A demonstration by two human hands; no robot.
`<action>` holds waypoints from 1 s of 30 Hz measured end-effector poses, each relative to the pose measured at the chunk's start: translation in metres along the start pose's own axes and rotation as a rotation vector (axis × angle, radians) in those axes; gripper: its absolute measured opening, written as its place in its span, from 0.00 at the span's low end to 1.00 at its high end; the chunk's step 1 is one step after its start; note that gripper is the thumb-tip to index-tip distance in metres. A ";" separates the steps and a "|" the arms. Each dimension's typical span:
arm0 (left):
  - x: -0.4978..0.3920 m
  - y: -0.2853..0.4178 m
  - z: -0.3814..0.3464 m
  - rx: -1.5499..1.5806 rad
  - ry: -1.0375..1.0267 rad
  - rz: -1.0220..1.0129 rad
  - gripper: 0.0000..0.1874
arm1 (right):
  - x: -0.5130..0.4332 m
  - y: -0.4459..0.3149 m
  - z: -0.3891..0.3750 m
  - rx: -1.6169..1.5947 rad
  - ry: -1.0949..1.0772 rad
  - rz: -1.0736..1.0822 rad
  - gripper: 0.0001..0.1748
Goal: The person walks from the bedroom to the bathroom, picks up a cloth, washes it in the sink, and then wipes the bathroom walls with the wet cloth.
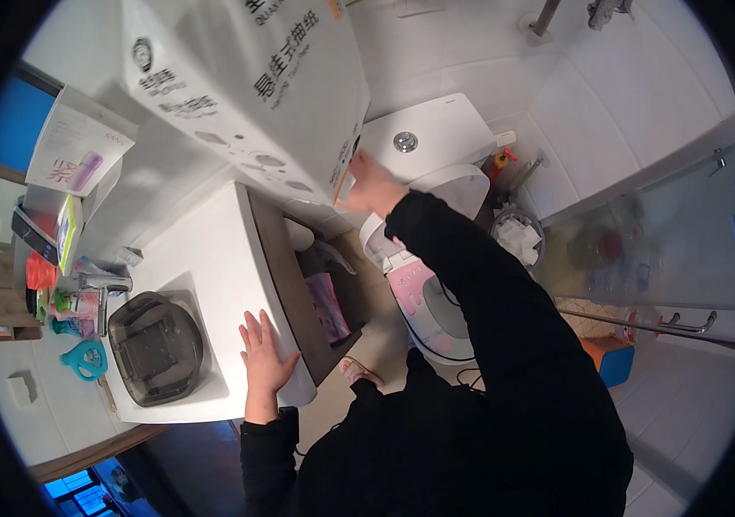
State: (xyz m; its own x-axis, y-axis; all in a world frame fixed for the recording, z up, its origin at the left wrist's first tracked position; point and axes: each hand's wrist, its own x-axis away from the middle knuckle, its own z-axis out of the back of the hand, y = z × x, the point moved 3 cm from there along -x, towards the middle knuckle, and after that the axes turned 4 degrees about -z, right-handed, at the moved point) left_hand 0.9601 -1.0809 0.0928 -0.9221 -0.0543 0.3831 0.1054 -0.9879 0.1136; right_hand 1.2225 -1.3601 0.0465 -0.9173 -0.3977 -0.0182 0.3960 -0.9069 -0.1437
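My right hand (371,184) is raised at the lower corner of a large white hanging tissue-paper pack (257,97); its fingers are partly blurred, so I cannot tell if they grip it. The pack fills the upper left of the view, above the washbasin counter and beside the toilet tank (419,139). My left hand (264,362), fingers spread and holding nothing, is over the front part of the white counter (225,284), right of a dark translucent plastic basin (155,349) in the sink. A pink child's toilet seat (411,291) lies on the toilet, partly hidden by my right sleeve.
A chrome faucet (106,284), bottles and a teal jug (85,360) line the counter's far left. A waste bin with crumpled paper (517,240) stands beside the toilet. A glass partition (652,239) is at the right, with an orange and blue box (608,360) below its handle.
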 end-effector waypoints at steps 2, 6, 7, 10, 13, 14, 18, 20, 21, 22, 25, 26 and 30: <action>-0.001 0.000 0.000 0.013 0.004 0.003 0.62 | -0.020 0.030 0.008 0.032 0.000 -0.051 0.37; -0.002 0.000 -0.002 -0.008 0.004 0.011 0.63 | -0.032 0.090 0.016 -0.037 -0.060 -0.185 0.35; -0.002 0.000 -0.002 0.003 0.008 0.008 0.63 | -0.032 0.106 0.019 -0.073 -0.059 -0.206 0.35; -0.002 0.001 0.000 -0.013 0.015 -0.009 0.63 | -0.018 0.155 0.022 -0.127 -0.073 -0.333 0.37; -0.002 0.002 0.002 -0.016 0.009 -0.003 0.63 | 0.006 0.205 0.025 -0.132 0.005 -0.502 0.41; -0.002 0.002 0.002 -0.007 -0.003 0.005 0.63 | 0.015 0.216 0.024 -0.132 0.021 -0.561 0.44; -0.001 0.000 0.000 -0.009 0.011 -0.002 0.63 | 0.043 0.221 0.012 -0.171 -0.011 -0.685 0.51; 0.000 -0.001 -0.001 -0.004 0.038 -0.023 0.63 | 0.052 0.200 0.005 -0.098 -0.034 -0.641 0.51; 0.001 -0.002 -0.002 -0.003 0.020 -0.010 0.62 | 0.054 0.183 0.001 -0.021 -0.055 -0.578 0.49; 0.001 -0.002 -0.002 0.000 0.034 -0.021 0.62 | 0.057 0.164 -0.002 0.059 -0.087 -0.526 0.48; 0.001 -0.001 -0.002 -0.001 0.035 -0.026 0.62 | 0.059 0.100 -0.005 0.077 -0.138 -0.355 0.52; 0.000 -0.001 -0.001 -0.005 0.039 -0.014 0.62 | 0.057 0.077 -0.003 0.093 -0.151 -0.329 0.52; -0.001 -0.002 -0.002 -0.036 0.001 0.014 0.62 | 0.046 -0.014 -0.001 -0.040 -0.223 -0.241 0.52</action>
State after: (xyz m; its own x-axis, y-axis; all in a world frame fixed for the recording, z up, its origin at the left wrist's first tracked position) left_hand 0.9603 -1.0797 0.0899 -0.9213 -0.0680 0.3830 0.1046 -0.9916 0.0756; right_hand 1.1746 -1.3659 0.0463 -0.9511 -0.1972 0.2377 0.1628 -0.9741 -0.1567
